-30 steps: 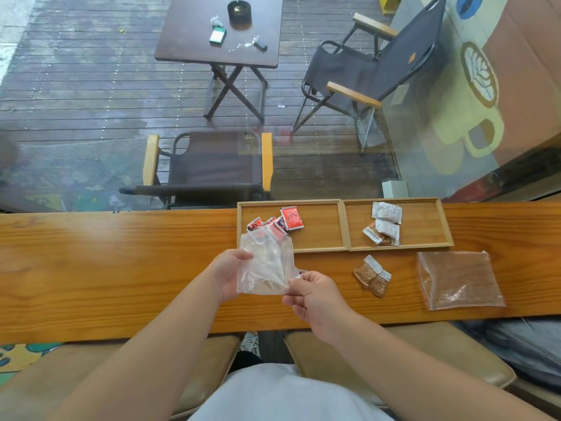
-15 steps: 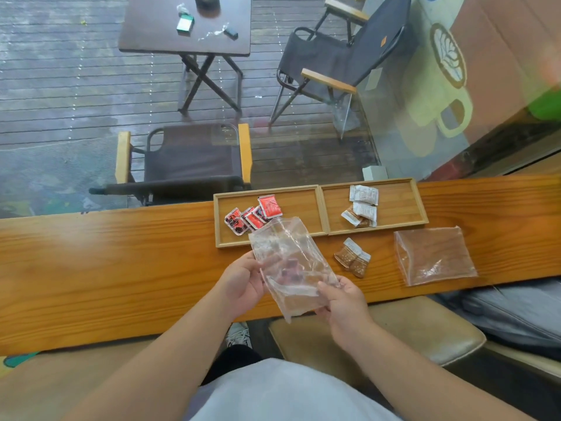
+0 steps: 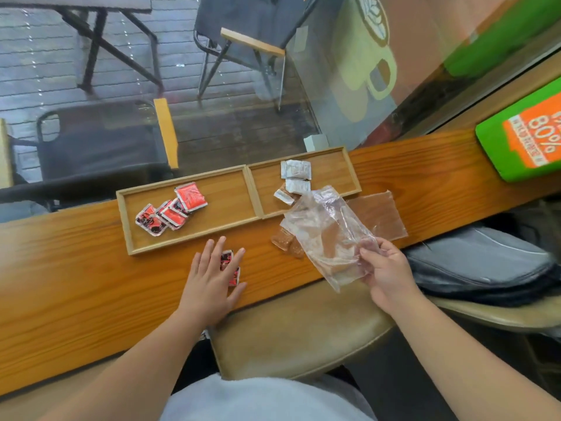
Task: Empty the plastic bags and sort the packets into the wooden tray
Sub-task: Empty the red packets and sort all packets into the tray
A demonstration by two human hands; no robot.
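Note:
The two-compartment wooden tray [image 3: 255, 196] lies on the counter. Several red packets [image 3: 170, 209] sit in its left compartment, white packets [image 3: 296, 174] in its right one. My left hand [image 3: 212, 278] lies flat, fingers spread, over red packets [image 3: 230, 268] on the counter in front of the tray. My right hand [image 3: 384, 268] pinches a clear plastic bag [image 3: 328, 232] and holds it up over the brown packets [image 3: 283, 241] on the counter. A second clear bag [image 3: 381, 214] lies flat to the right of the tray.
The wooden counter [image 3: 76, 268] runs along a window. A green and orange sign [image 3: 528, 132] sits at the far right. A grey bag [image 3: 482, 265] rests on the seat beside me, and a cushioned stool [image 3: 297, 335] is under the counter edge.
My left hand let go of the clear bag and dropped flat onto red packets on the counter. My right hand carried the bag to the right. The view swung right.

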